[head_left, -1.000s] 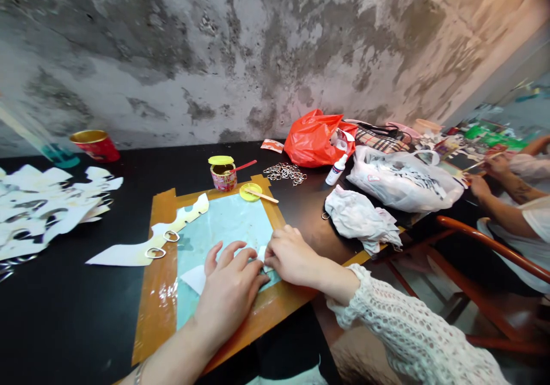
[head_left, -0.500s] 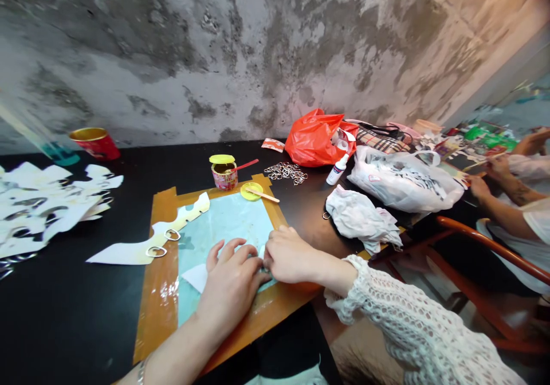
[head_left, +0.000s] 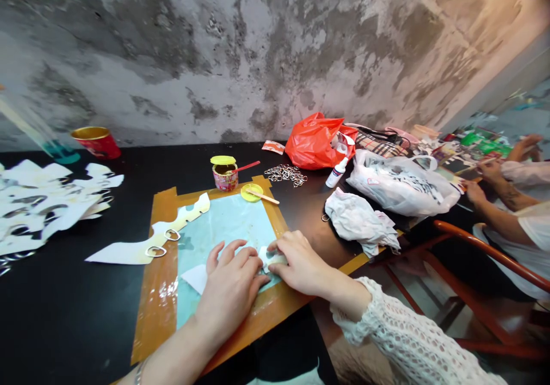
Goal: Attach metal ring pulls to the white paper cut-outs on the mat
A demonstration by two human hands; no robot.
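Note:
A white cut-out piece (head_left: 195, 278) lies on the pale blue sheet, its pointed end showing left of my left hand (head_left: 232, 285). That hand rests over the piece with fingers spread and covers its middle. My right hand (head_left: 303, 262) has thumb and fingers at either side of the piece's narrow right end, close to the left fingertips. Another white cut-out piece (head_left: 129, 253), yellowish in places, lies across the left side of the brown-taped board (head_left: 157, 322); two metal rings (head_left: 172, 234) sit on it.
Behind the board stand an open tin (head_left: 225, 177), a yellow lid (head_left: 252, 192) with a wooden stick, and a pile of metal rings (head_left: 287, 175). White cut-outs (head_left: 51, 207) are stacked left. Bags (head_left: 401, 181), a small bottle (head_left: 336, 173) and a crumpled cloth (head_left: 361, 219) lie right, near another person's arms.
My right hand has shifted slightly right and its thumb and fingers have parted, so more of the piece's right end shows. My left hand has stayed almost still.

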